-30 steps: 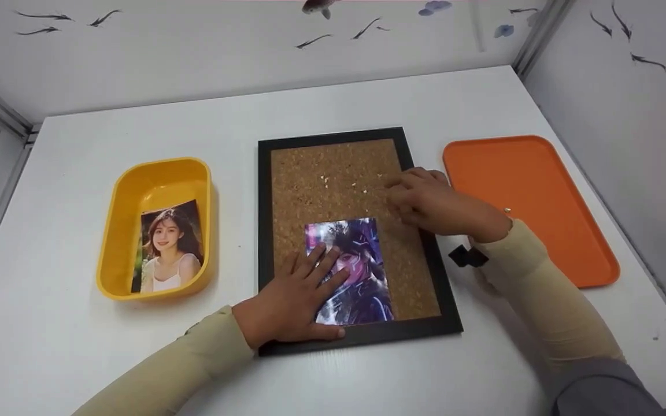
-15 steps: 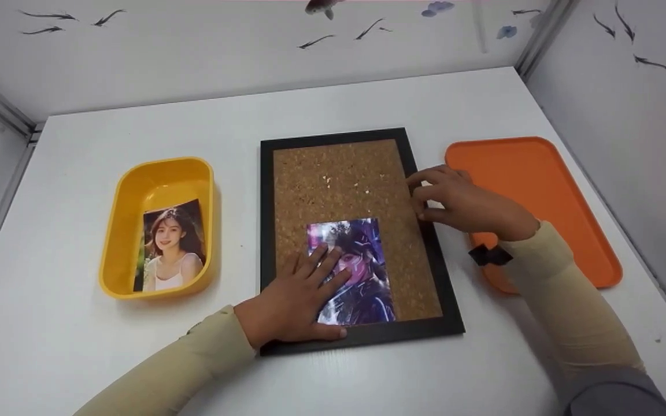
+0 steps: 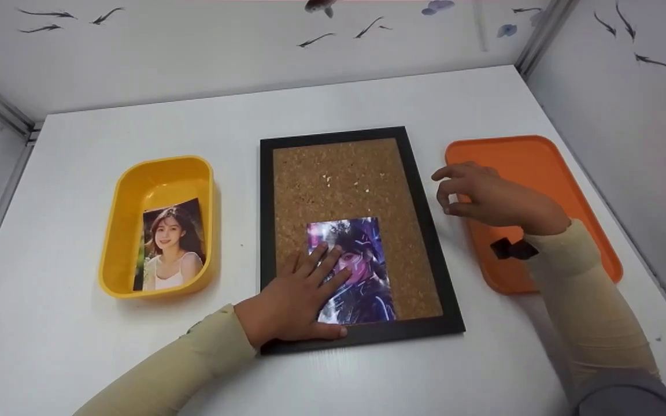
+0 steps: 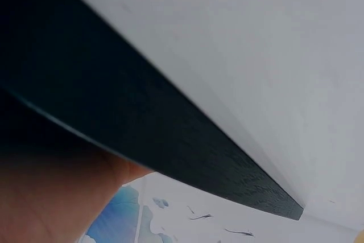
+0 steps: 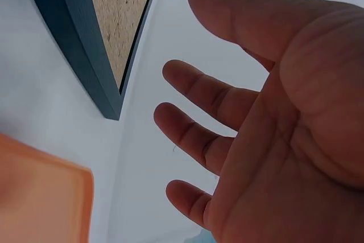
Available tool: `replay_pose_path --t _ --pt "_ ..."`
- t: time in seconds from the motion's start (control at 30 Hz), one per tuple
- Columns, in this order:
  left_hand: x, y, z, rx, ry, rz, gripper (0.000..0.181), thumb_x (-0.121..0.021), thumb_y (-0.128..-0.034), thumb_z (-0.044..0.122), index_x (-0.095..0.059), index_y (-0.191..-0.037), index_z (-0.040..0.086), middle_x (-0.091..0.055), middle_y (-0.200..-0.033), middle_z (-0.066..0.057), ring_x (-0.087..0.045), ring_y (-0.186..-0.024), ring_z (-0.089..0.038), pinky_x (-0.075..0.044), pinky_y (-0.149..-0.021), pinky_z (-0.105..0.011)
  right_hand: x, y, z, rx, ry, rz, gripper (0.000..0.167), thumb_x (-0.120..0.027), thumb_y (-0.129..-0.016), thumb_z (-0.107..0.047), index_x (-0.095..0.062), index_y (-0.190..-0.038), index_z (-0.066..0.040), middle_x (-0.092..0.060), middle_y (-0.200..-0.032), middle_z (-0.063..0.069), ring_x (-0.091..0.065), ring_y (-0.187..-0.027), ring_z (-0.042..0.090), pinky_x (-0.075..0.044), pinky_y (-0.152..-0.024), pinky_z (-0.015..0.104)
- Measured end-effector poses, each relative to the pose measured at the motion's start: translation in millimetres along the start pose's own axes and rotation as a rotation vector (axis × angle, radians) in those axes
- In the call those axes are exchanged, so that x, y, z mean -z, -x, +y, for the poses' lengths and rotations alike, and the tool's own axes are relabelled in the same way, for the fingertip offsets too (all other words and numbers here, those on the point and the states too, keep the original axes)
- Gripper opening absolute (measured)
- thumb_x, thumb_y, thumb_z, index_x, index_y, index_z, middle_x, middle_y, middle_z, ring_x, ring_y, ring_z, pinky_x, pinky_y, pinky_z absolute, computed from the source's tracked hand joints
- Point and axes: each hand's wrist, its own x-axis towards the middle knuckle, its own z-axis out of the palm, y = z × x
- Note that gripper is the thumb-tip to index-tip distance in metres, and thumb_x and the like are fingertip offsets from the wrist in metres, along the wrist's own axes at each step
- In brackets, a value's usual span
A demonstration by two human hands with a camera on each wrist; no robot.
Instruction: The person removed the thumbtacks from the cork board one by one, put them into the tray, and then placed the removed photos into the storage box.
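Observation:
A cork board (image 3: 333, 162) with a black frame (image 3: 451, 300) lies on the table. On its lower part is a glossy purple and blue picture (image 3: 367, 294) of a figure. My left hand (image 3: 292, 297) rests on that picture with straight, spread fingers, its thumb along the frame's bottom edge. Off the board to the right, my right hand (image 3: 483, 193) hovers around the left edge of the orange tray (image 3: 541, 167). In the right wrist view its fingers (image 5: 190, 132) are loosely bent, with nothing visible between them. Only part of my left hand (image 4: 51, 197) shows beneath the frame's dark edge in the left wrist view.
Left of the board stands a yellow bin (image 3: 107, 242) with a portrait photo (image 3: 168, 254) leaning inside it. Small pale nicks (image 3: 327, 180) mark the cork's upper half. White walls with painted fish enclose the table's back and sides. White tabletop (image 3: 240, 231) separates bin and board.
My right hand has moved rightward, from the right side of the cork across the frame to the tray's edge, and its fingers have loosened. My left hand and the picture stay put.

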Motion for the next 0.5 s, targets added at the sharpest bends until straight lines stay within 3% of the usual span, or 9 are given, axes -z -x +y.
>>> replay_pose_path --t 0.3,0.5 --pt "-1.0 -0.7 -1.3 0.003 0.017 -0.006 0.101 -0.025 -0.0837 0.087 0.001 -0.160 0.027 0.014 -0.165 -0.006 0.018 -0.148 -0.032 0.002 -0.115 -0.062 8 16.5 16 -0.040 -0.035 0.022 0.011 -0.070 -0.093 -0.008 -0.065 -0.089 -0.017 -0.050 -0.141 0.010 -0.045 -0.126 0.035 -0.044 -0.093 0.054" --pt "-0.2 -0.4 -1.7 0.005 0.028 -0.012 0.101 -0.026 -0.0831 0.088 0.001 -0.160 0.028 0.014 -0.165 -0.005 0.018 -0.148 -0.032 0.002 -0.115 -0.062 12 33.8 33 -0.110 -0.073 0.032 0.018 -0.069 -0.092 -0.002 -0.064 -0.085 -0.018 -0.049 -0.141 0.014 -0.044 -0.127 0.037 -0.046 -0.088 0.052"
